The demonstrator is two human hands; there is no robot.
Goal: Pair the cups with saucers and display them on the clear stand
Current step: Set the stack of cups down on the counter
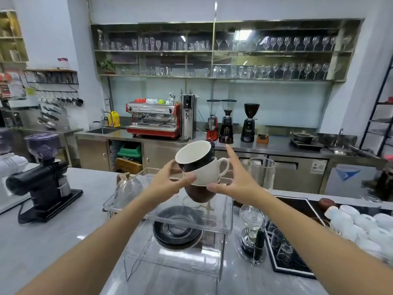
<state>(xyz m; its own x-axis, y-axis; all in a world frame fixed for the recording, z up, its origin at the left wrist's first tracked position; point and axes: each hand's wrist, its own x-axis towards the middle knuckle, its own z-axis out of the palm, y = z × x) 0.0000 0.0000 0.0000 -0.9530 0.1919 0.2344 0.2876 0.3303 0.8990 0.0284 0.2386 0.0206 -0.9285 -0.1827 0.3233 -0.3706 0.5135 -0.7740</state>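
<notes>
Three cups nested in a tilted stack, held in the air between both hands above the clear stand (214,228). Top: black cup (194,155), cream inside, mouth tipped toward the left hand. Middle: white cup (205,172), handle pointing toward the right hand. Bottom: brown cup (200,193), hanging just below both sets of fingers.

Left hand (168,180): fingers curled around the stack, thumb across the white cup's side, fingertips at the black cup's wall. Right hand (236,177): fingers spread wide and straight, thumb tip touching the lower edge of the white cup, the others standing clear behind the handle.

Below the fingers, under the stand's upper shelf, black saucers (177,227) lie stacked on the lower level. The stand sits on the grey bench (53,248).

Off the left hand's side: black coffee grinder (42,184) on the bench, well apart. Off the right hand's side: tall clear glass (261,173) near the fingers, a glass siphon brewer (253,231) lower down, then a black mat (297,267) with small glasses and a cluster of white cups (361,226).
</notes>
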